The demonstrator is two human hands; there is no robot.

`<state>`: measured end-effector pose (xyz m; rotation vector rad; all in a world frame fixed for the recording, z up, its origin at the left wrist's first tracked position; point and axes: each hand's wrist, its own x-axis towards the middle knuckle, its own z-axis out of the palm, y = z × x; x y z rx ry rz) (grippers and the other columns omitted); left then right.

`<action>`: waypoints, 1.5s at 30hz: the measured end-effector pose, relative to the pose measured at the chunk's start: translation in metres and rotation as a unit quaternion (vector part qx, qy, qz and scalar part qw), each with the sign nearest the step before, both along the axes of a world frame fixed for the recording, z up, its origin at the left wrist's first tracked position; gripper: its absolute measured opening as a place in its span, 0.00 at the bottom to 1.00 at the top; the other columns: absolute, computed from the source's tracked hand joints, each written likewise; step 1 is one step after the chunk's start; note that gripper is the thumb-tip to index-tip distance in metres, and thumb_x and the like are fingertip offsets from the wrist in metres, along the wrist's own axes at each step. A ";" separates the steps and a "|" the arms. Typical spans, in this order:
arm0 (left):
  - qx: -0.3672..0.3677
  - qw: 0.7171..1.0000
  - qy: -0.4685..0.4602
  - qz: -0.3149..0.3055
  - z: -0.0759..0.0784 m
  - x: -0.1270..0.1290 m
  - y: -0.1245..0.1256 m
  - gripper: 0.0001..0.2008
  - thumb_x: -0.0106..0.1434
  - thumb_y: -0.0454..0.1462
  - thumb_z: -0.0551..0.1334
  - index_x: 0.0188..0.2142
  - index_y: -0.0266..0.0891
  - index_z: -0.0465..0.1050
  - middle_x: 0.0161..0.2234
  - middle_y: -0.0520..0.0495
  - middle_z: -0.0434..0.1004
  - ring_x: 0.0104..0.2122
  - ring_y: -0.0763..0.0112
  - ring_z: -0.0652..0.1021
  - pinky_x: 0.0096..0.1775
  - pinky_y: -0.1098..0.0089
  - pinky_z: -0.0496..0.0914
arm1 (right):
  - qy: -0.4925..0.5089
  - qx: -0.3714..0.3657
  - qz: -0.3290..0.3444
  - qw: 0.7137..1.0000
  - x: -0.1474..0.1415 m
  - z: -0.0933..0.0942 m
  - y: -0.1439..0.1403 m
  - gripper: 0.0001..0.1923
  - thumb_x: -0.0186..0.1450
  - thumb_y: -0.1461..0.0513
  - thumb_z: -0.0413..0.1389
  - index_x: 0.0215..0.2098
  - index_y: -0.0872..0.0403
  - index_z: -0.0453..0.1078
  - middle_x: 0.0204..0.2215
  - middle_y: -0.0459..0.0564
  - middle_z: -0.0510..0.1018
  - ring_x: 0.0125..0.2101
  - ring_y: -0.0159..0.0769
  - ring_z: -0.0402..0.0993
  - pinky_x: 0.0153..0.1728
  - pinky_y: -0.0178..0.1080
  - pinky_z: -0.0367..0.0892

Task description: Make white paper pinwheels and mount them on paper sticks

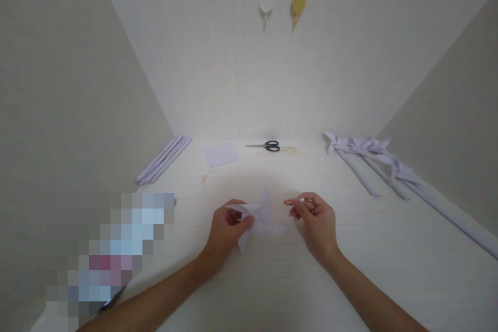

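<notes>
Paper pinwheel (264,218) sits pinched in the half-curled left hand (229,227).

I held the pinwheel (266,215), thin white paper with pointed vanes splayed, pinched at its left side near the middle. To its right, well apart, I held a small brownish piece (288,202), blurred and partly hidden.

On the pale back wall (218,62) I see a white hook (266,5) left of a yellow hook (298,5); pixelation hides an object (126,249) at the counter's (249,290) left.
</notes>
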<state>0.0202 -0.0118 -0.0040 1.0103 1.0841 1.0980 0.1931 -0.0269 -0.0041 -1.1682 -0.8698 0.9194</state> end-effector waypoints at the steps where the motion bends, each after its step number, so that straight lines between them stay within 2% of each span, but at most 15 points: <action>1: -0.001 1.000 0.007 -0.002 -0.001 0.000 0.000 0.12 0.39 0.30 0.65 0.26 0.35 0.66 0.19 0.53 0.71 0.20 0.76 0.71 0.22 0.78 0.64 | -0.007 -0.008 0.006 1.000 -0.001 0.000 -0.001 0.08 0.49 0.61 0.59 0.23 0.55 0.64 0.21 0.49 0.77 0.18 0.29 0.68 0.19 0.32 0.63; 4: 0.002 1.000 0.009 -0.003 -0.004 -0.001 -0.001 0.12 0.40 0.31 0.64 0.27 0.36 0.66 0.20 0.53 0.72 0.21 0.77 0.72 0.24 0.78 0.65 | -0.021 -0.025 0.036 0.999 -0.002 -0.001 -0.002 0.07 0.48 0.60 0.59 0.22 0.56 0.68 0.23 0.50 0.77 0.21 0.29 0.69 0.23 0.33 0.65; 6: -0.001 1.000 0.009 0.002 -0.003 -0.001 -0.001 0.12 0.41 0.31 0.64 0.27 0.36 0.66 0.20 0.53 0.72 0.21 0.77 0.72 0.24 0.78 0.66 | -0.027 -0.032 0.036 0.998 -0.002 -0.003 -0.001 0.06 0.49 0.60 0.59 0.22 0.56 0.69 0.22 0.49 0.76 0.20 0.28 0.68 0.21 0.31 0.63; 10: -0.020 1.000 0.005 0.003 0.000 0.000 0.000 0.12 0.40 0.31 0.65 0.26 0.35 0.65 0.20 0.52 0.72 0.20 0.76 0.72 0.23 0.78 0.65 | 0.008 -0.022 -0.022 0.999 0.003 -0.008 0.000 0.05 0.48 0.61 0.60 0.22 0.55 0.70 0.11 0.41 0.65 0.13 0.23 0.56 0.12 0.28 0.51; 13: -0.025 1.000 0.008 0.001 0.002 0.001 0.000 0.12 0.39 0.31 0.65 0.26 0.35 0.65 0.19 0.52 0.72 0.20 0.76 0.72 0.22 0.78 0.65 | 0.010 0.024 -0.016 1.000 0.005 -0.010 -0.003 0.04 0.48 0.62 0.60 0.24 0.53 0.72 0.13 0.40 0.62 0.13 0.22 0.52 0.12 0.28 0.46; 20: -0.022 0.999 0.024 -0.005 0.004 0.000 -0.004 0.11 0.39 0.32 0.65 0.25 0.35 0.66 0.18 0.53 0.71 0.18 0.77 0.71 0.21 0.79 0.64 | -0.082 0.071 0.116 0.987 0.001 -0.006 -0.013 0.05 0.54 0.64 0.55 0.28 0.51 0.73 0.20 0.44 0.69 0.20 0.26 0.63 0.18 0.30 0.59; 23: -0.020 0.999 0.028 -0.003 0.004 0.000 -0.004 0.11 0.39 0.32 0.65 0.25 0.36 0.66 0.19 0.52 0.72 0.19 0.76 0.72 0.21 0.78 0.65 | -0.112 0.104 0.110 0.982 -0.001 -0.003 -0.014 0.08 0.57 0.65 0.52 0.33 0.50 0.72 0.25 0.46 0.74 0.23 0.29 0.69 0.22 0.32 0.66; 26: -0.019 0.999 0.027 0.001 0.003 0.000 -0.004 0.12 0.39 0.32 0.65 0.25 0.36 0.66 0.19 0.52 0.72 0.19 0.76 0.72 0.22 0.78 0.65 | -0.174 0.128 0.059 0.975 -0.004 -0.001 -0.017 0.11 0.57 0.67 0.51 0.37 0.50 0.71 0.26 0.46 0.77 0.24 0.30 0.73 0.25 0.33 0.70; 28: -0.017 1.000 0.023 0.002 0.003 0.000 -0.003 0.12 0.39 0.31 0.65 0.25 0.36 0.66 0.19 0.52 0.72 0.20 0.76 0.72 0.22 0.78 0.65 | -0.230 0.144 0.033 0.962 -0.006 -0.001 -0.020 0.13 0.57 0.69 0.51 0.39 0.49 0.69 0.26 0.45 0.78 0.25 0.30 0.74 0.27 0.33 0.72; 30: -0.015 1.000 0.019 0.005 0.004 0.000 -0.004 0.12 0.39 0.31 0.65 0.26 0.36 0.66 0.19 0.52 0.73 0.20 0.76 0.72 0.22 0.79 0.65 | -0.302 0.171 0.028 0.937 -0.007 0.000 -0.024 0.15 0.57 0.70 0.51 0.40 0.49 0.68 0.28 0.45 0.78 0.26 0.30 0.75 0.29 0.32 0.72; 34: -0.016 1.000 0.023 0.000 0.005 0.000 -0.005 0.11 0.39 0.31 0.65 0.25 0.36 0.66 0.19 0.53 0.72 0.19 0.76 0.72 0.21 0.79 0.65 | -0.444 0.258 0.057 0.856 -0.005 0.004 -0.033 0.21 0.56 0.73 0.51 0.44 0.49 0.66 0.35 0.46 0.77 0.31 0.31 0.74 0.32 0.31 0.71; 37: -0.025 0.999 0.024 -0.003 0.006 0.001 -0.004 0.11 0.38 0.31 0.65 0.24 0.36 0.66 0.18 0.53 0.72 0.19 0.76 0.72 0.21 0.79 0.65 | -0.488 0.305 0.099 0.812 -0.003 0.006 -0.039 0.25 0.56 0.72 0.51 0.51 0.50 0.59 0.40 0.48 0.75 0.37 0.34 0.72 0.35 0.34 0.70; 39: -0.026 0.999 0.022 0.004 0.006 0.002 -0.004 0.11 0.38 0.30 0.65 0.24 0.35 0.66 0.18 0.53 0.72 0.18 0.76 0.72 0.20 0.79 0.64 | -0.490 0.321 0.128 0.801 -0.003 0.007 -0.039 0.26 0.56 0.73 0.51 0.52 0.53 0.57 0.38 0.50 0.75 0.37 0.35 0.71 0.34 0.35 0.69; 41: -0.021 1.000 0.020 0.006 0.006 0.002 -0.004 0.11 0.38 0.30 0.65 0.24 0.35 0.66 0.18 0.53 0.71 0.18 0.77 0.71 0.20 0.79 0.64 | -0.486 0.328 0.127 0.800 -0.006 0.006 -0.037 0.23 0.55 0.72 0.51 0.49 0.54 0.60 0.33 0.51 0.76 0.32 0.34 0.71 0.30 0.37 0.68; 45: -0.018 1.000 0.020 0.005 0.007 0.002 -0.004 0.10 0.38 0.30 0.65 0.23 0.36 0.67 0.16 0.54 0.70 0.17 0.78 0.70 0.19 0.80 0.63 | -0.504 0.307 0.052 0.806 -0.016 0.002 -0.031 0.11 0.55 0.71 0.52 0.36 0.54 0.64 0.22 0.47 0.72 0.23 0.32 0.65 0.23 0.37 0.60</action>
